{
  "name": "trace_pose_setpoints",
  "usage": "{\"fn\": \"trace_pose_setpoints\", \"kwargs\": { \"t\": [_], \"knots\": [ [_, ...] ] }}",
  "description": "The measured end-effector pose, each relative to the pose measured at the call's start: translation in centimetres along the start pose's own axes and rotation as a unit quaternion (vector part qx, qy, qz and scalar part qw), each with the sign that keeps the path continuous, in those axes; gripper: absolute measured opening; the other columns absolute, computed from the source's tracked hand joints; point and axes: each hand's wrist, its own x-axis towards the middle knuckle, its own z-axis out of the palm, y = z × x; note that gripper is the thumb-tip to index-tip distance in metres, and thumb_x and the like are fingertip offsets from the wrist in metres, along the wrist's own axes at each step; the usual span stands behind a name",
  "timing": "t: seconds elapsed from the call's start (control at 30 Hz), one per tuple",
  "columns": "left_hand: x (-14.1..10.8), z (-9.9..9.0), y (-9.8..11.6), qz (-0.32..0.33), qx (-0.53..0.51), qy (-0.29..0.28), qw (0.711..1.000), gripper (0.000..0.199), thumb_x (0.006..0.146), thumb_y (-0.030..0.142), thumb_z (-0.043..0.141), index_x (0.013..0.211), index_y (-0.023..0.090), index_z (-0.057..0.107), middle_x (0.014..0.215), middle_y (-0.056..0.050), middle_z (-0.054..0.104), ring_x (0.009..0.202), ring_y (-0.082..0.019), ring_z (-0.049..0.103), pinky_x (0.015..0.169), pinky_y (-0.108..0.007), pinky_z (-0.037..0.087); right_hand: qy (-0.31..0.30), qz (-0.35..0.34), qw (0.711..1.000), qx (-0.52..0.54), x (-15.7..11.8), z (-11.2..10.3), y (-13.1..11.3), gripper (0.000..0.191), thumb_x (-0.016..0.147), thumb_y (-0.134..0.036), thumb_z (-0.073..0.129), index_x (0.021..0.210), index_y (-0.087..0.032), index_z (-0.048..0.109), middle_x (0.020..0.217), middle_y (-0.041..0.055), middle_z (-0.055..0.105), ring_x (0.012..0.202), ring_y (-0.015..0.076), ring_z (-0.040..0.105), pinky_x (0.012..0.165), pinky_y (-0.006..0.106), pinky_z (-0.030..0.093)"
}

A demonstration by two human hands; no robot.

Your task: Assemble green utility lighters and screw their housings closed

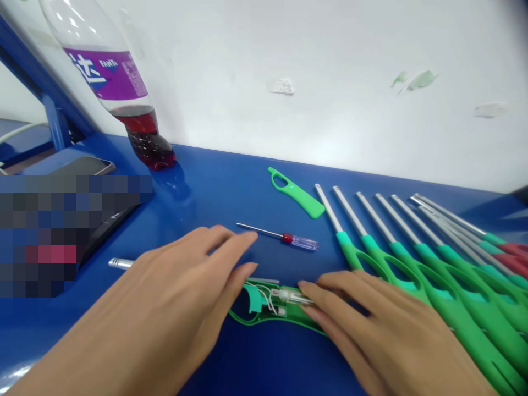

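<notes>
In front of me lies a green long-neck gas lighter (264, 318) with its handle opened up. Its teal trigger (256, 298), thin white wires and a clear inner tank (293, 297) show. My left hand (193, 280) curls over the barrel end, and the metal tip (119, 264) pokes out beyond it. The left fingertips are hidden in part, and a gap separates its index finger and thumb. With finger and thumb, my right hand (379, 316) grips the handle's other end beside the tank. A screwdriver (299, 241) with a clear purple handle rests just beyond both hands.
A loose green handle cover (299, 198) lies near the wall. Several green lighters (412, 264) are lined up at the right, some red parts (509, 258) among them. At the left stand a Fanta bottle (109, 77) and a phone (88, 165), with a blurred-out patch in front.
</notes>
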Motion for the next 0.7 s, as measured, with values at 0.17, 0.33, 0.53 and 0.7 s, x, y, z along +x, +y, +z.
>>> {"fn": "trace_pose_setpoints", "kwargs": {
  "t": [0.17, 0.33, 0.53, 0.7],
  "knots": [
    [0.3, 0.8, 0.4, 0.095, -0.047, -0.075, 0.992, 0.031, 0.105, 0.008, 0.046, 0.108, 0.027, 0.071, 0.124, -0.005, 0.073, 0.105, -0.030, 0.069, 0.090, -0.053, 0.060, -0.001, 0.000, 1.000, 0.000, 0.0, -0.1, 0.0, 0.029, 0.112, -0.020, 0.046, 0.132, -0.026, 0.066, 0.108, 0.0004, 0.075, 0.084, 0.0187, 0.074, 0.067, 0.036, 0.055],
    [0.8, 1.2, 1.5, 0.107, -0.042, -0.111, 0.987, 0.045, 0.086, -0.006, 0.044, 0.107, 0.020, 0.075, 0.106, -0.010, 0.072, 0.089, -0.032, 0.068, 0.073, -0.054, 0.062, 0.012, 0.000, 1.000, 0.002, 0.1, -0.2, 0.0, 0.029, 0.112, -0.020, 0.044, 0.125, -0.026, 0.069, 0.102, 0.0000, 0.075, 0.080, 0.0189, 0.073, 0.063, 0.036, 0.053],
    [1.5, 1.0, 1.9, 0.127, -0.023, -0.071, 0.989, 0.045, 0.074, -0.007, 0.044, 0.095, 0.018, 0.074, 0.090, -0.009, 0.070, 0.068, -0.028, 0.062, 0.058, -0.044, 0.057, 0.018, -0.005, 1.000, 0.006, 0.3, -0.2, 0.0, 0.025, 0.114, -0.024, 0.047, 0.129, -0.025, 0.067, 0.107, -0.0010, 0.077, 0.086, 0.0182, 0.074, 0.071, 0.037, 0.053],
    [1.2, 1.1, 1.5, 0.129, -0.031, -0.081, 0.988, 0.052, 0.076, -0.008, 0.043, 0.109, 0.019, 0.073, 0.096, -0.008, 0.071, 0.075, -0.029, 0.063, 0.066, -0.045, 0.055, 0.032, -0.001, 0.999, 0.031, 0.4, -0.7, 0.1, 0.024, 0.116, -0.024, 0.047, 0.129, -0.023, 0.067, 0.107, -0.0008, 0.078, 0.087, 0.0168, 0.075, 0.075, 0.036, 0.052]
  ]
}}
